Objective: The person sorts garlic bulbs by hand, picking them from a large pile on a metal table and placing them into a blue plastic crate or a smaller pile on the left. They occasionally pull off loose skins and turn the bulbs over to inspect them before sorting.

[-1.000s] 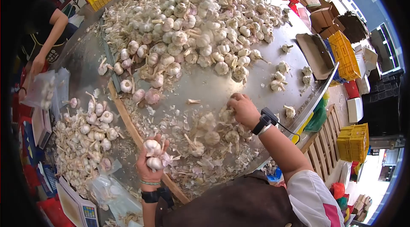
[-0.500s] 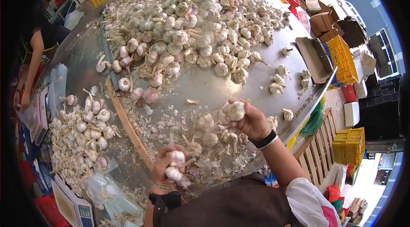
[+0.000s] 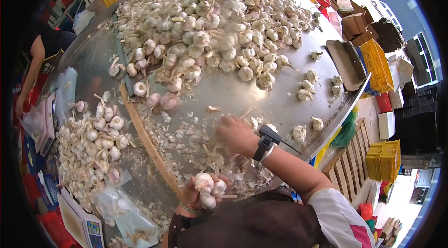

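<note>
Three whitish garlic bulbs (image 3: 204, 181) are bunched in my left hand (image 3: 190, 195), close to my apron at the table's near side. Its fingers are curled around the bulbs, partly behind them. My right hand (image 3: 235, 135) is smeared by motion, back upward, above the loose garlic skins (image 3: 186, 138) in front of me. Its fingers are too blurred to read, and anything under the palm is hidden. A garlic bulb with a stalk (image 3: 213, 158) lies just below that hand, between my two hands.
A large garlic heap (image 3: 210, 24) covers the far table. A wooden strip (image 3: 147, 138) divides off a smaller garlic pile (image 3: 91, 150) at left. Plastic bags (image 3: 126, 210) and a scale (image 3: 81, 220) stand nearer. A co-worker's arm (image 3: 32, 75) shows at far left; yellow crates (image 3: 375, 66) at right.
My right hand has moved left and down to the table; the garlic bulb it held up no longer shows in it. My left hand has shifted slightly right and now shows three bulbs.
</note>
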Action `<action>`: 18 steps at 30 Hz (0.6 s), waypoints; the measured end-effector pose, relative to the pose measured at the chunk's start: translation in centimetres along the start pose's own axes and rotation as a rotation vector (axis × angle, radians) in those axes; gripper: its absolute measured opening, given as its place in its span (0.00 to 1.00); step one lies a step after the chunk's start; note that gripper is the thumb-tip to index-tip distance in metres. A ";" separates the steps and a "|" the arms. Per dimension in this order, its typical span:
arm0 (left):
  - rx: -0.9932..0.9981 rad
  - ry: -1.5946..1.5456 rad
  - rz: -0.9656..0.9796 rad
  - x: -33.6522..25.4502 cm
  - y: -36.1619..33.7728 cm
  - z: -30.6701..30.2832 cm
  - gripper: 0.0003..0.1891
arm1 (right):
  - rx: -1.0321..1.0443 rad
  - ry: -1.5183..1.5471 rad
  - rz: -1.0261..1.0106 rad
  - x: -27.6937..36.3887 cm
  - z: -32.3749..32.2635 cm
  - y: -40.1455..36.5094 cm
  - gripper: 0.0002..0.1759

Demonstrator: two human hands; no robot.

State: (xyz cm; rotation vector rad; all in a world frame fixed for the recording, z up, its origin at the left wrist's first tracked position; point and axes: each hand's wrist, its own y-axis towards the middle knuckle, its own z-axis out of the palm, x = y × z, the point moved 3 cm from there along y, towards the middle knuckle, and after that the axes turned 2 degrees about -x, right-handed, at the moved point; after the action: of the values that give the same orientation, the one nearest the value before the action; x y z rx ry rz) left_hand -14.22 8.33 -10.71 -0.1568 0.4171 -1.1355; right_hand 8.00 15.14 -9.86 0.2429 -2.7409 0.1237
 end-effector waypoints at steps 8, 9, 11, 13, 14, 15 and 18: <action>-0.040 -0.053 0.087 -0.5 -2.2 -1.0 0.41 | -0.008 0.899 0.351 -3.7 -0.4 0.1 0.24; -0.047 -0.055 0.090 -0.3 -2.3 -1.4 0.41 | 0.011 1.430 0.480 -3.6 -0.9 -0.3 0.24; -0.071 -0.025 0.126 0.1 -2.3 -1.7 0.37 | -0.005 1.830 0.506 -1.7 -2.7 -1.0 0.24; -0.085 -0.048 0.113 0.3 -2.0 -1.4 0.35 | 0.008 2.301 0.634 0.0 -4.6 -2.1 0.33; -0.102 -0.071 0.101 0.4 -1.8 -1.1 0.34 | -0.001 2.298 0.630 0.1 -4.5 -2.6 0.33; -0.096 -0.068 0.098 0.4 -1.5 -0.6 0.34 | 0.032 2.329 0.637 0.3 -4.2 -3.0 0.37; -0.050 -0.030 0.052 0.2 -1.2 1.0 0.33 | 0.065 2.361 0.650 1.9 -4.2 -3.9 0.41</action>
State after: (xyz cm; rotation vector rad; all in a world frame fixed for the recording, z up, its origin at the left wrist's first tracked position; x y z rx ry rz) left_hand -14.73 7.58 -9.46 -0.2056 0.4214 -1.0712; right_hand 8.55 11.51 -5.03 -0.5101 -0.3617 0.3388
